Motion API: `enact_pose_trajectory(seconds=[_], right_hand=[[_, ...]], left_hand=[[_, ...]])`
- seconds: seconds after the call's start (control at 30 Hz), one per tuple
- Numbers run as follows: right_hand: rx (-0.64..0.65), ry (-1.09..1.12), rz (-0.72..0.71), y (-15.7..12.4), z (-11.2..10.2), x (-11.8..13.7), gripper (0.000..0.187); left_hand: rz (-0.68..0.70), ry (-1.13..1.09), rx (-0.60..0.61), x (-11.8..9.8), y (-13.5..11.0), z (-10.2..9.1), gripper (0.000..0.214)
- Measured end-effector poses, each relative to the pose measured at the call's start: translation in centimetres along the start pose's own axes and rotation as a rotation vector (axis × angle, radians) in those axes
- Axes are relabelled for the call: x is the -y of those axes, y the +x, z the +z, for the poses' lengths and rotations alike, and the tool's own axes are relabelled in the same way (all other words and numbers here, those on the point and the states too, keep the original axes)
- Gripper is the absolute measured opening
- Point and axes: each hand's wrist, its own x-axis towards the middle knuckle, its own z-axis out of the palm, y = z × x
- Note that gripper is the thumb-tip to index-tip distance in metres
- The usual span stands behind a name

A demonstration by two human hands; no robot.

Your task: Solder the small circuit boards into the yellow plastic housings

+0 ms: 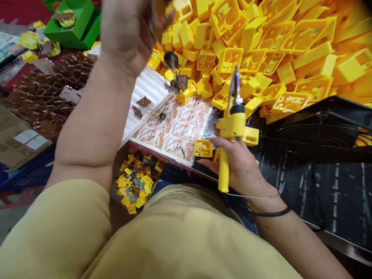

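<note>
My right hand (pixel 240 164) is wrapped round a yellow soldering gun (pixel 234 126), its metal tip pointing up and away. A small open yellow plastic case (pixel 203 148) sits at the fingertips of that hand, above the table's front edge. My left hand (pixel 128 35) is raised at the top and blurred. Its fingers are closed on what looks like a brown circuit board (pixel 160 13), also smeared. Below that hand, black wired parts (pixel 177 79) show beside a yellow case (pixel 186 95); whether they hang from the board I cannot tell.
A big heap of yellow cases (pixel 261 50) fills the back right. Brown circuit boards (pixel 52 85) pile up at left, near green bins (pixel 72 29). White foam (pixel 145 91) and a printed sheet (pixel 180 128) lie centrally. A black fan (pixel 302 131) stands right; a box of yellow parts (pixel 136 182) is below.
</note>
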Motion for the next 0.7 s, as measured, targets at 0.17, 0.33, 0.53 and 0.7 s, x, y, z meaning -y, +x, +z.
enact_pose_trajectory(seconds=[0.17, 0.33, 0.53, 0.7], right_hand=[[-0.024, -0.037, 0.004, 0.2, 0.6, 0.3, 0.041], [-0.052, -0.075, 0.029, -0.3, 0.4, 0.7, 0.047], [-0.098, -0.067, 0.053, -1.3, -1.3, 0.6, 0.048], [-0.171, -0.046, 0.12, -4.3, -6.3, 0.3, 0.025]], left_hand=[[-0.118, -0.123, 0.331, 1.3, -2.0, 0.3, 0.016], [-0.086, -0.251, 0.23, -1.5, -1.7, 0.8, 0.025], [-0.234, 0.272, 0.957, 1.6, -6.2, 2.1, 0.005], [-0.095, 0.831, 1.033, 3.6, -10.9, 3.1, 0.007]])
